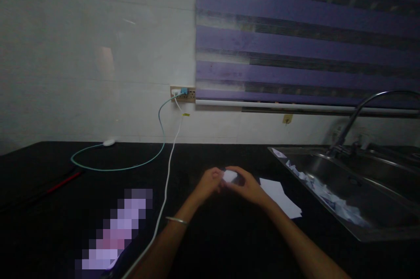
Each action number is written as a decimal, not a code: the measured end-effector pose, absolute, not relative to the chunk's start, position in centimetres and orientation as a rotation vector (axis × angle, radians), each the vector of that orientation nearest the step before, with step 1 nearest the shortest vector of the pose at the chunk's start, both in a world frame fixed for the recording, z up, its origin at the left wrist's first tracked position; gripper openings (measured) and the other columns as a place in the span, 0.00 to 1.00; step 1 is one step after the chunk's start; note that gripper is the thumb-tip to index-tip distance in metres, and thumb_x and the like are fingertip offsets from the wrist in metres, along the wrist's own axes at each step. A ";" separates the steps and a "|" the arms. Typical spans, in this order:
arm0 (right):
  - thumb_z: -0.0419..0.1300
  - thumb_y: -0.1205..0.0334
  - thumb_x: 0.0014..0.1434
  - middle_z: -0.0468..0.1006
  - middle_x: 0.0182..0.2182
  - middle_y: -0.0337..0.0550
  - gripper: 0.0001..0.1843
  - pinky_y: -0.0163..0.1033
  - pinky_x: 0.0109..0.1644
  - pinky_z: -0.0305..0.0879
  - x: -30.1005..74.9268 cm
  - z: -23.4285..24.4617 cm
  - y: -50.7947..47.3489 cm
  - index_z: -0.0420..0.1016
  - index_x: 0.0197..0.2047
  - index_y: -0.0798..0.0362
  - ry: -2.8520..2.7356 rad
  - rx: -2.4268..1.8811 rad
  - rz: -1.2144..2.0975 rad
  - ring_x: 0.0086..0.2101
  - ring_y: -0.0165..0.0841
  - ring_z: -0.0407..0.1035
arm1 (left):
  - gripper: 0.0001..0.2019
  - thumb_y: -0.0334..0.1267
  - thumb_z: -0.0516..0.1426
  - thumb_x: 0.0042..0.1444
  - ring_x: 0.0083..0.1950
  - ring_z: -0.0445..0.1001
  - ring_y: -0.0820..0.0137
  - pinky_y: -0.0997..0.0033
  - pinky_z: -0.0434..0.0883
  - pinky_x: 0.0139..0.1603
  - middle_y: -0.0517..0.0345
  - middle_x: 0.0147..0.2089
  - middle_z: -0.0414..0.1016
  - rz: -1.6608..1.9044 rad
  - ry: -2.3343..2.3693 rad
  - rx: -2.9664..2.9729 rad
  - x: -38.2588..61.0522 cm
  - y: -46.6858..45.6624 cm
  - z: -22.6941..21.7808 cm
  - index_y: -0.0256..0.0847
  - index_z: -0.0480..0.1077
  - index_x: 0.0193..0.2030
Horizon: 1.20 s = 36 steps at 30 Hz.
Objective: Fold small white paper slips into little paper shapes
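Between my two hands, a little above the black countertop [210, 235], is a small piece of white paper [230, 176]. My left hand [210, 182] grips its left side with the fingers curled, a bangle [177, 220] on that wrist. On the other side my right hand [244, 182] pinches the paper between thumb and fingers. Whether the paper is folded cannot be made out. Flat white sheets [280, 196] lie on the counter just right of my right forearm.
Many folded paper pieces [328, 198] line the left edge of the steel sink [361, 237], below a curved faucet [354, 112]. A white cable [169, 160] and a teal cable [114, 169] run from the wall socket [190, 94]. A pixelated screen [114, 231] lies left.
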State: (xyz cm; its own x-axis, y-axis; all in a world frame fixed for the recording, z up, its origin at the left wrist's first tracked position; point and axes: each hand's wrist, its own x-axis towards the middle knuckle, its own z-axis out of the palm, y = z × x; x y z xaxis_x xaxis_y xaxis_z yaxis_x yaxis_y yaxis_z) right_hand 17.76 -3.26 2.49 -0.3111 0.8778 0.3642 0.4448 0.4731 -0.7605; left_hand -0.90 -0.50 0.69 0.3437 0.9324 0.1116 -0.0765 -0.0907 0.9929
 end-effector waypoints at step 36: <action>0.56 0.50 0.64 0.62 0.46 0.47 0.13 0.42 0.52 0.64 17.8 1.7 -2.5 0.72 0.38 0.51 -1.848 -1.066 0.563 0.48 0.36 0.64 | 0.21 0.55 0.59 0.56 0.27 0.70 0.76 0.76 0.65 0.27 0.55 0.30 0.75 0.870 0.673 1.580 -1.3 -0.2 0.0 0.35 0.69 0.37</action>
State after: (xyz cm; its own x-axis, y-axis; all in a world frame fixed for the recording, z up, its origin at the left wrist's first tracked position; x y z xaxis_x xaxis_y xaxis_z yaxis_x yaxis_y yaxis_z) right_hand 17.76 -2.48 1.70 -0.2215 0.8502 0.4776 0.4396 0.5242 -0.7293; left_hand -1.32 -0.21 -0.02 0.5600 0.8105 0.1718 -0.0375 -0.1824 0.9825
